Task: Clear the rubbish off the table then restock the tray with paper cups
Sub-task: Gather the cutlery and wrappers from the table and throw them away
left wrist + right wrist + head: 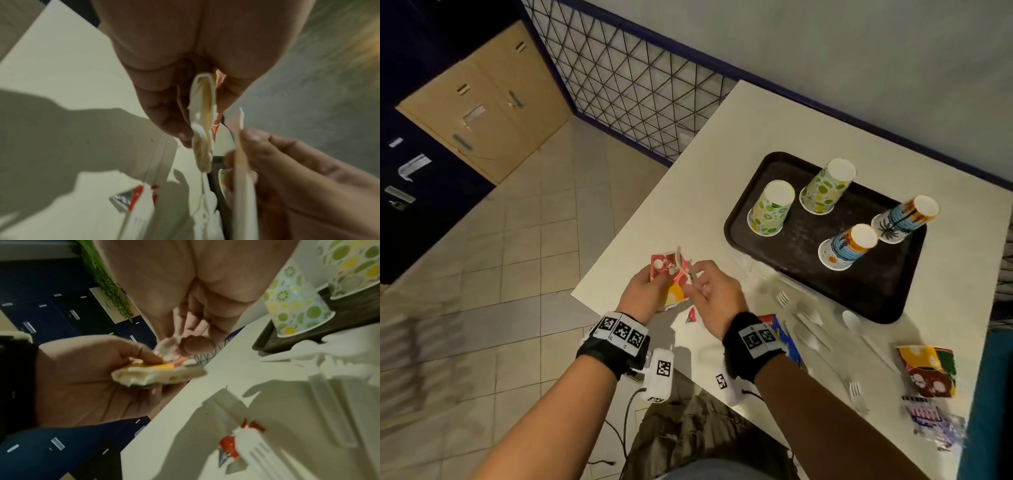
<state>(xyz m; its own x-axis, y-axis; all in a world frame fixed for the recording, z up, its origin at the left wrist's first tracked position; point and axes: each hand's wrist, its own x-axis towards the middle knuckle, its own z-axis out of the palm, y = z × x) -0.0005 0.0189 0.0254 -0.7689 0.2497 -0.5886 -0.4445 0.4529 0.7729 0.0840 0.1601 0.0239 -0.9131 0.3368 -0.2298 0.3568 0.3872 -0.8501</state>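
At the table's near-left corner my left hand [649,286] grips a flattened red and orange paper cup [667,275], seen edge-on in the left wrist view [203,123]. My right hand [700,279] is right beside it and pinches a white plastic utensil [683,263] against the cup's top. The right wrist view shows thumb and finger on that white piece [168,347]. A dark tray [876,277] lies at the back right. Four paper cups stand upside down on it: two green-patterned [770,209] [825,188] and two blue and orange [847,246] [904,219].
White plastic forks [808,318] and a spoon [852,322] lie scattered in front of the tray. A red sachet [691,315], a blue wrapper [780,335], another flattened cup [928,370] and a crumpled wrapper [935,421] are on the table. Tiled floor lies left.
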